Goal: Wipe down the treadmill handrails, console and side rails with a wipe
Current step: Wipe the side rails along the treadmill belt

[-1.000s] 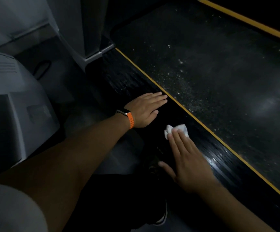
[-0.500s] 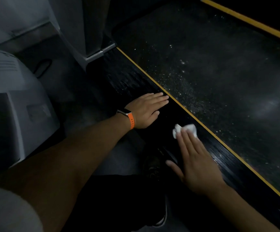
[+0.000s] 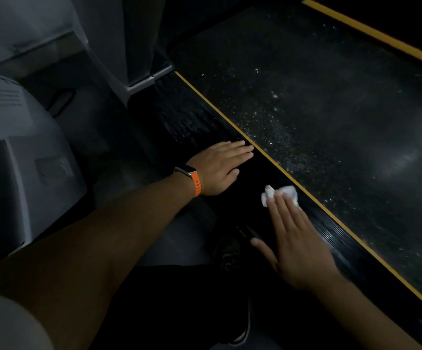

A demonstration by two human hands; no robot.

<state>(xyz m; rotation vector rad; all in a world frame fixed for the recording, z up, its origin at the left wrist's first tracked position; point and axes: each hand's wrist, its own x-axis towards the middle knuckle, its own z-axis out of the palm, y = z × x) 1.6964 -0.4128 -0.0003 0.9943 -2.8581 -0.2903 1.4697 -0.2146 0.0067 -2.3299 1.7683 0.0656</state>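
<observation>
First, at far left: grey machine housing [image 3: 15, 160]. Next, left hand [image 3: 220, 165], fingers straight and together, palm flat on the black ribbed side rail [image 3: 187, 120]; orange-strapped watch [image 3: 196, 184] at its wrist. Then crumpled white wipe [image 3: 287, 193], on the rail just beside the yellow edge strip [image 3: 230, 125], pressed under the straight fingertips of the right hand [image 3: 298, 246], thumb spread wide. Rightmost: dust-speckled treadmill belt [image 3: 331, 109].
</observation>
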